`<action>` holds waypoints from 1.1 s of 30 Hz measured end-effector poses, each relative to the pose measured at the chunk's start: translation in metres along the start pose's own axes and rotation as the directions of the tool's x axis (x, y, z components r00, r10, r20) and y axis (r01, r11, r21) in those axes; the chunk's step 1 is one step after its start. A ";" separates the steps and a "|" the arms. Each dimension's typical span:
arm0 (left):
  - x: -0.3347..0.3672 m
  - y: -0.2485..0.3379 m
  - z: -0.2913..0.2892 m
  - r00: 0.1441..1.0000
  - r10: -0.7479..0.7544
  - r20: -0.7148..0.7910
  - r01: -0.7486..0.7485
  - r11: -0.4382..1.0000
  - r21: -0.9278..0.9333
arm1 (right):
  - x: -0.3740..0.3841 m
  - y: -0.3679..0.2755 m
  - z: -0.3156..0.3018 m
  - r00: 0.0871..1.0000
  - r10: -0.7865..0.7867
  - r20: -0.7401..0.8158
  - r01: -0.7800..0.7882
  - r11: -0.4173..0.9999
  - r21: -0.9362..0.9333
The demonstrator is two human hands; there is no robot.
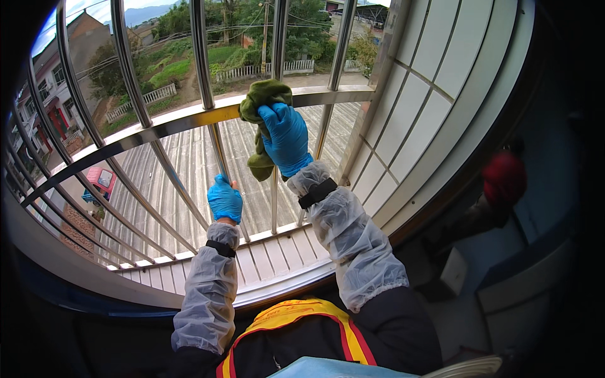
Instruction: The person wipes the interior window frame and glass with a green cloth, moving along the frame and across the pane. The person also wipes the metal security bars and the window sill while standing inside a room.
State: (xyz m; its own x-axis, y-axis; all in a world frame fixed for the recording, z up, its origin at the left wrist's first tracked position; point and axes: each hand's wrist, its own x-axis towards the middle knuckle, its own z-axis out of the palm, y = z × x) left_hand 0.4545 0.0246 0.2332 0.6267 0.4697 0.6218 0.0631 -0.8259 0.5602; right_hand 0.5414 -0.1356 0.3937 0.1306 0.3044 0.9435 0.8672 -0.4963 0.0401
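Observation:
My right hand (287,135), in a blue glove, presses a green cloth (261,104) against the horizontal steel rail (176,124) of a window grille. The cloth hangs partly below the rail. My left hand (224,200), also in a blue glove, is wrapped around a vertical steel bar (218,148) lower down. Both forearms wear clear plastic sleeve covers with black cuffs.
Several vertical steel bars (129,63) curve across the window. A white tiled wall (422,94) stands on the right. Below the bars runs a ribbed white sill (277,255). Outside lie a corrugated roof, greenery and buildings. A red object (504,176) sits in the dark right.

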 end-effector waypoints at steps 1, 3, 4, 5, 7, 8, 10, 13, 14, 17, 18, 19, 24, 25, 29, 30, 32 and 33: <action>0.000 0.000 -0.001 0.999 -0.016 0.029 0.015 0.999 0.039 | -0.005 0.017 -0.012 0.995 0.041 -0.087 -0.045 0.998 -0.041; 0.000 -0.001 -0.001 0.999 -0.027 0.032 0.026 0.999 0.026 | -0.015 0.051 -0.045 0.958 0.163 -0.236 -0.195 0.973 -0.120; 0.000 -0.002 -0.001 0.999 -0.037 0.033 0.037 0.999 0.011 | -0.017 0.063 -0.061 0.932 0.192 -0.307 -0.240 0.962 -0.127; -0.001 -0.002 0.000 0.997 -0.046 0.055 0.047 0.999 -0.021 | -0.015 0.068 -0.075 0.860 0.417 -0.294 -0.452 0.890 -0.059; -0.002 -0.001 0.002 0.998 -0.047 0.036 0.047 0.999 -0.010 | -0.006 0.065 -0.090 0.908 0.271 -0.319 -0.306 0.950 -0.065; -0.001 0.000 0.003 0.999 -0.041 0.025 0.042 0.999 -0.016 | 0.000 0.059 -0.094 0.927 0.174 -0.332 -0.207 0.976 -0.065; -0.001 0.001 0.004 0.998 -0.057 0.028 0.057 0.998 -0.014 | 0.015 0.040 -0.085 0.971 0.004 -0.239 -0.036 0.991 -0.129; -0.001 0.002 0.004 0.996 -0.089 0.022 0.090 0.995 -0.047 | 0.037 0.029 -0.064 0.997 0.011 -0.074 -0.004 0.996 0.085; -0.001 0.002 0.005 0.998 -0.063 0.005 0.063 0.997 -0.051 | 0.045 0.034 -0.061 0.999 0.044 -0.024 -0.040 0.986 0.162; -0.003 0.002 0.007 0.994 -0.105 0.007 0.106 0.993 -0.044 | 0.069 0.055 -0.059 0.964 0.119 0.237 -0.129 0.991 0.030; -0.005 0.001 0.007 0.993 -0.115 0.014 0.116 0.993 -0.037 | 0.082 0.060 -0.059 0.944 0.099 0.315 -0.092 0.995 -0.035; -0.005 0.001 0.008 0.993 -0.120 0.018 0.121 0.992 -0.029 | 0.098 0.063 -0.053 0.866 0.160 0.474 -0.132 0.987 -0.091; -0.006 0.002 0.008 0.996 -0.082 -0.024 0.083 0.996 0.030 | 0.131 0.066 -0.040 0.589 0.237 0.773 -0.119 0.971 -0.207; -0.006 0.003 0.007 0.994 -0.108 0.005 0.108 0.994 0.025 | 0.121 0.064 -0.042 0.710 0.159 0.687 -0.115 0.987 -0.109; -0.003 0.004 0.006 0.994 -0.109 0.006 0.108 0.993 0.037 | 0.068 0.059 -0.062 0.975 -0.020 0.222 0.025 1.000 -0.018; -0.003 0.004 0.006 0.997 -0.068 -0.037 0.069 0.997 0.024 | 0.063 0.061 -0.068 0.975 -0.094 0.202 0.095 0.995 0.003; -0.003 0.004 0.006 0.997 -0.076 -0.016 0.076 0.997 0.018 | 0.065 0.067 -0.075 0.977 -0.065 0.204 0.089 0.990 -0.107; -0.003 0.004 0.006 0.996 -0.088 -0.016 0.088 0.996 -0.021 | 0.074 0.071 -0.076 0.955 0.063 0.291 0.031 0.951 -0.306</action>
State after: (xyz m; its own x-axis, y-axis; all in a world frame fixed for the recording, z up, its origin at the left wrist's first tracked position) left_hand 0.4575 0.0184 0.2303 0.6062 0.5457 0.5786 0.1020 -0.7748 0.6239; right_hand 0.5765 -0.2104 0.4914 0.3186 0.4959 0.8078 0.6819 -0.7119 0.1681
